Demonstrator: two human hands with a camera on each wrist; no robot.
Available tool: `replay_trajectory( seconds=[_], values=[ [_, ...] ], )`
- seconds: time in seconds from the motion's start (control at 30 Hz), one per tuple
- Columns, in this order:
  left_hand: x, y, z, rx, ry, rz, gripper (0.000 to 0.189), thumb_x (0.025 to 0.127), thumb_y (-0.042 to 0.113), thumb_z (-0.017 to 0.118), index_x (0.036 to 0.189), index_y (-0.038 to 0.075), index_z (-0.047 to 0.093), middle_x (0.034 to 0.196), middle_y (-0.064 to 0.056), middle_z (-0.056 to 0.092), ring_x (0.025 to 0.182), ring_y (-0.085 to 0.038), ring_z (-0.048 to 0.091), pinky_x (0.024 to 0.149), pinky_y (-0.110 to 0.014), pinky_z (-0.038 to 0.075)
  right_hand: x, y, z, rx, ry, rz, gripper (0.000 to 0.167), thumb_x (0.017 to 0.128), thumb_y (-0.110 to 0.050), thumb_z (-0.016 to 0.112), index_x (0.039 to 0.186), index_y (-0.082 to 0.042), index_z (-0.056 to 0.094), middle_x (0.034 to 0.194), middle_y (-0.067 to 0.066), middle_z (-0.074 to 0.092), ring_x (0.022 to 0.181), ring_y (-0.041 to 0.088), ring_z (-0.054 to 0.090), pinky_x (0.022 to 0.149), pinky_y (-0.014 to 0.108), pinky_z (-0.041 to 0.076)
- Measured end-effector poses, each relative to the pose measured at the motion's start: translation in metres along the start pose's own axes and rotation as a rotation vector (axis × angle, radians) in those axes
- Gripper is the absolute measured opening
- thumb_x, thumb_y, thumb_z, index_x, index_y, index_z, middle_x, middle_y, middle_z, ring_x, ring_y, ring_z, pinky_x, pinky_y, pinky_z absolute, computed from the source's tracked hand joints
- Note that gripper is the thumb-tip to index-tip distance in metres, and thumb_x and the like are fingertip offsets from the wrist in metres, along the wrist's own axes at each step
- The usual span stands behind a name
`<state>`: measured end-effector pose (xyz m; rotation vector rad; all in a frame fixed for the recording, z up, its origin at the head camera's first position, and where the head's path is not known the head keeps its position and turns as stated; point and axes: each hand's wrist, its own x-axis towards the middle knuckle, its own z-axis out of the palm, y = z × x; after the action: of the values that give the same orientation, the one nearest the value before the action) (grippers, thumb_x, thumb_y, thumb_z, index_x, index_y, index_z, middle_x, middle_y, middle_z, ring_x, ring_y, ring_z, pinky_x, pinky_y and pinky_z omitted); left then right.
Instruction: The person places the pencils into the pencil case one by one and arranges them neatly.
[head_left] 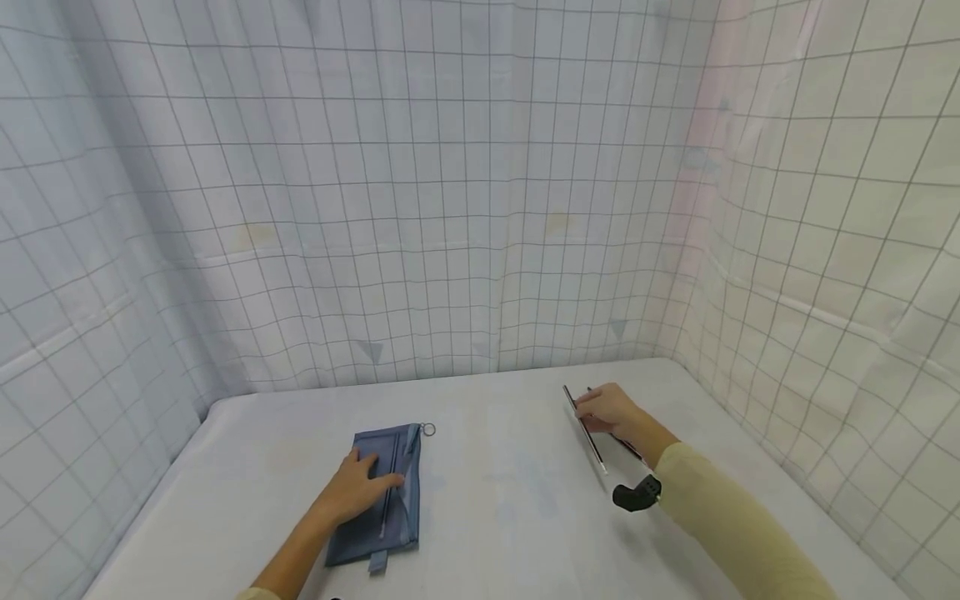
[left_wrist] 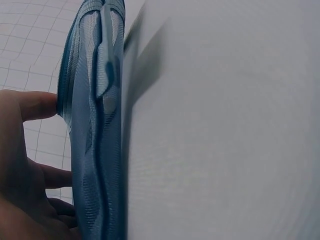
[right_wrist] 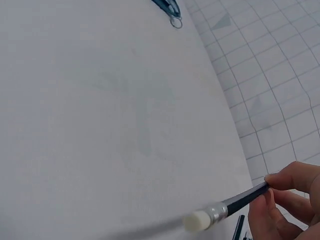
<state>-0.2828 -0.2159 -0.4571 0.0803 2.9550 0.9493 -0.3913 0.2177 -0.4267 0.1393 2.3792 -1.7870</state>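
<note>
A flat blue zip pouch (head_left: 360, 537) lies on the left of the table, a metal ring (head_left: 429, 430) at its far corner. My left hand (head_left: 356, 492) rests on it, fingers and thumb spread over the top. A slim pencil (head_left: 384, 510) shows within the pouch's outline beside the thumb. On the right, my right hand (head_left: 609, 410) pinches a dark pencil between thumb and fingers. In the right wrist view, this pencil (right_wrist: 245, 198) points its white eraser end towards the camera. Another dark pencil (head_left: 628, 447) lies beneath that hand, partly hidden by it.
The white table (head_left: 495, 500) is walled by white grid-patterned curtains (head_left: 465, 208) at the back and both sides. A black device (head_left: 636, 493) sits by the right sleeve, above the table.
</note>
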Motion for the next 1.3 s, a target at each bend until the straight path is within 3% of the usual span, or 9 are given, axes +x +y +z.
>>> replay_trajectory(
  seconds=[0.3, 0.8, 1.3],
  values=[
    [0.000, 0.000, 0.001, 0.004, 0.001, -0.002, 0.088, 0.094, 0.049, 0.067, 0.143, -0.021, 0.043, 0.152, -0.052, 0.017, 0.139, -0.068, 0.021, 0.109, -0.075, 0.027, -0.001, -0.004, 0.030, 0.017, -0.034, 0.028, 0.030, 0.092, 0.007, 0.069, 0.121, 0.015, 0.064, 0.097, 0.014, 0.066, 0.077, 0.018, 0.064, 0.069, 0.029, 0.059],
    [0.000, 0.000, -0.001, -0.007, -0.001, 0.006, 0.089, 0.094, 0.049, 0.067, 0.143, -0.022, 0.042, 0.152, -0.052, 0.016, 0.141, -0.068, 0.018, 0.110, -0.075, 0.024, 0.000, -0.007, 0.077, 0.065, -0.100, 0.027, 0.021, 0.093, 0.008, 0.069, 0.113, 0.012, 0.068, 0.095, 0.015, 0.066, 0.072, 0.016, 0.064, 0.062, 0.025, 0.058],
    [0.002, -0.001, 0.001, -0.002, 0.002, 0.006, 0.088, 0.094, 0.048, 0.067, 0.143, -0.022, 0.042, 0.151, -0.052, 0.017, 0.140, -0.068, 0.019, 0.110, -0.075, 0.024, -0.006, -0.014, 0.132, 0.119, -0.162, 0.027, 0.024, 0.090, 0.009, 0.071, 0.114, 0.012, 0.068, 0.098, 0.013, 0.065, 0.074, 0.016, 0.064, 0.066, 0.026, 0.059]
  ],
)
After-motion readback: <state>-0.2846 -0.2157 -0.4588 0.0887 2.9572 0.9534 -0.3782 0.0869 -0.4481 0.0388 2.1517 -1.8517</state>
